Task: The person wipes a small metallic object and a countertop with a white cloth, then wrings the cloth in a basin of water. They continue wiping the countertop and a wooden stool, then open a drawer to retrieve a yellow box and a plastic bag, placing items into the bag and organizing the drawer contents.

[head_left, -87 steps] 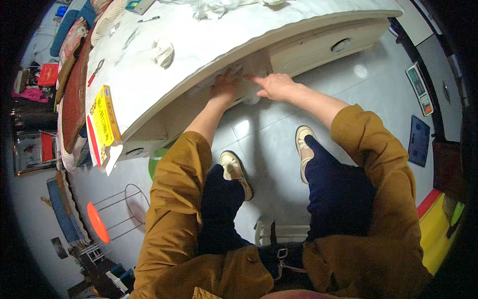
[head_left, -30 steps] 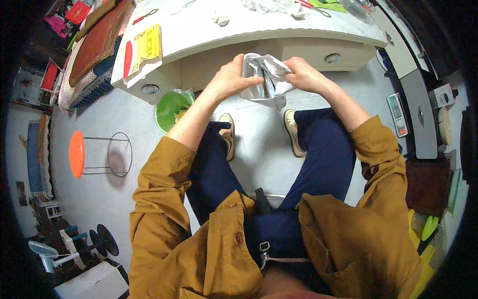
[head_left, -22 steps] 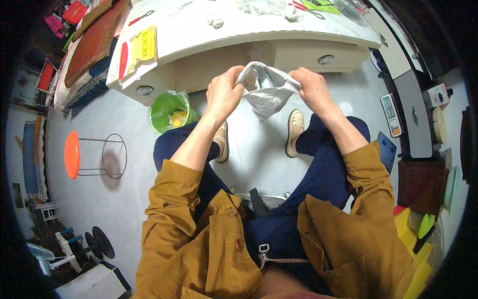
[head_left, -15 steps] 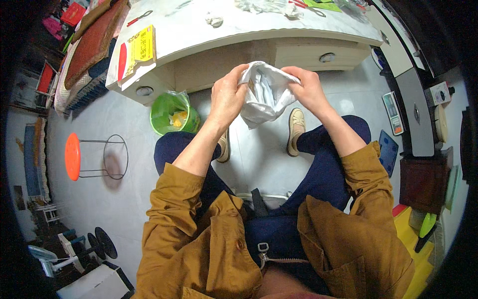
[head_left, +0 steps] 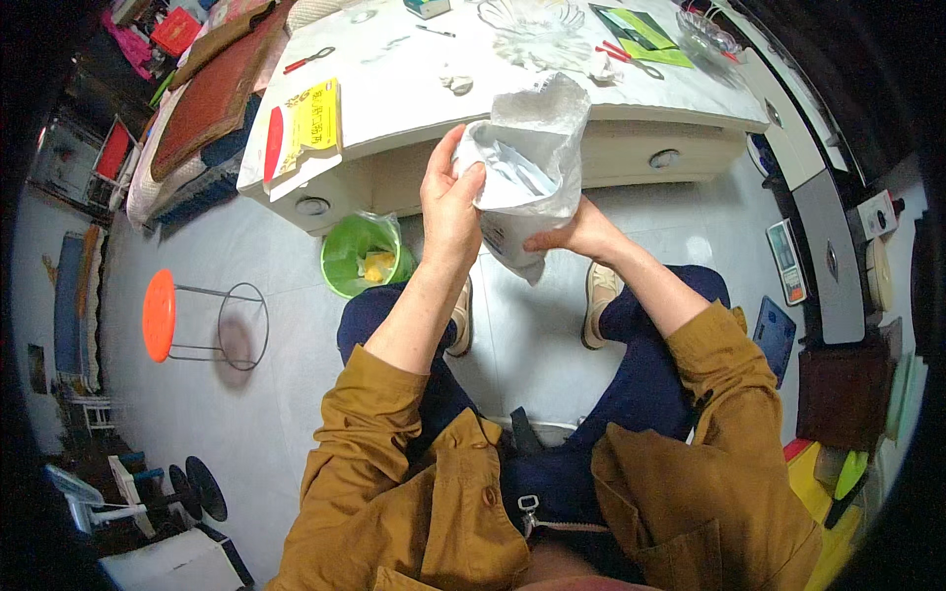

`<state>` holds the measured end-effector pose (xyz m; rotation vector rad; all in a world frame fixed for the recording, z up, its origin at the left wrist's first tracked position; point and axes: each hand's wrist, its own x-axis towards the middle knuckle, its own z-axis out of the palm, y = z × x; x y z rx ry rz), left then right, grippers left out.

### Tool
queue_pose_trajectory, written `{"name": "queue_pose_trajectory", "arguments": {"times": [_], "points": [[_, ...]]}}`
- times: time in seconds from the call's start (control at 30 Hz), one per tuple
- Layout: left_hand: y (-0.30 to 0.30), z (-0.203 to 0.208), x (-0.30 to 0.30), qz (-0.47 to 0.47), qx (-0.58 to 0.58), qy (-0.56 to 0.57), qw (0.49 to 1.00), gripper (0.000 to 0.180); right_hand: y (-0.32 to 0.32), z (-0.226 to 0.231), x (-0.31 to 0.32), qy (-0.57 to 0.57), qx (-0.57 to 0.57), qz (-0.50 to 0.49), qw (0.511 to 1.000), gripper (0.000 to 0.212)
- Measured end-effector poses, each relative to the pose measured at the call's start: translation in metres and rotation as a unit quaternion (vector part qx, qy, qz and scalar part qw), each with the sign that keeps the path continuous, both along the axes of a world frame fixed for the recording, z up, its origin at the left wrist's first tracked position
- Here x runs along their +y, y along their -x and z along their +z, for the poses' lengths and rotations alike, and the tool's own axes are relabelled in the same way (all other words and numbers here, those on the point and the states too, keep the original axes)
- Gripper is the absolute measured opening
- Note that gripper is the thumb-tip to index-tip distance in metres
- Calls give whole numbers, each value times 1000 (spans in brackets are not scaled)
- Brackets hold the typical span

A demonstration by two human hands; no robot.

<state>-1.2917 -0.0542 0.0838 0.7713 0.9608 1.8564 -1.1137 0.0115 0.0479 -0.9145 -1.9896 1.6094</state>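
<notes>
A white plastic bag (head_left: 537,202) is held up in front of the table's near edge, its mouth gaping toward me. Inside it show folded white pieces (head_left: 517,175) that I cannot identify. My left hand (head_left: 453,202) grips the bag's left rim, thumb at the opening and fingers behind. Lower on the right side, my right hand (head_left: 579,234) holds the bag, its thumb across the front and the other fingers hidden underneath. The bag's far flap stands up over the table edge.
The marble-patterned table (head_left: 394,94) bears red-handled scissors (head_left: 309,60), a second pair (head_left: 631,61), a yellow packet (head_left: 307,123), a clear glass dish (head_left: 532,34) and a crumpled white scrap (head_left: 456,85). Below stand a green bin (head_left: 345,258) and an orange stool (head_left: 159,315).
My right hand has gone from the bag's upper right rim down to its lower right side. The bag's far flap now stands up. The view has shifted, showing more tabletop.
</notes>
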Motion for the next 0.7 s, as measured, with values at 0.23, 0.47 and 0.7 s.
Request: {"name": "queue_pose_trajectory", "arguments": {"times": [0.23, 0.47, 0.7], "points": [[-10, 19, -19, 48, 269, -29, 962, 58, 10, -12, 13, -146, 127, -145, 970, 27], [5, 35, -27, 238, 581, -157, 762, 16, -6, -3, 24, -206, 115, -123, 964, 33], [-17, 30, -22, 147, 698, -85, 696, 17, -13, 11, 13, -64, 75, -99, 990, 38]]}}
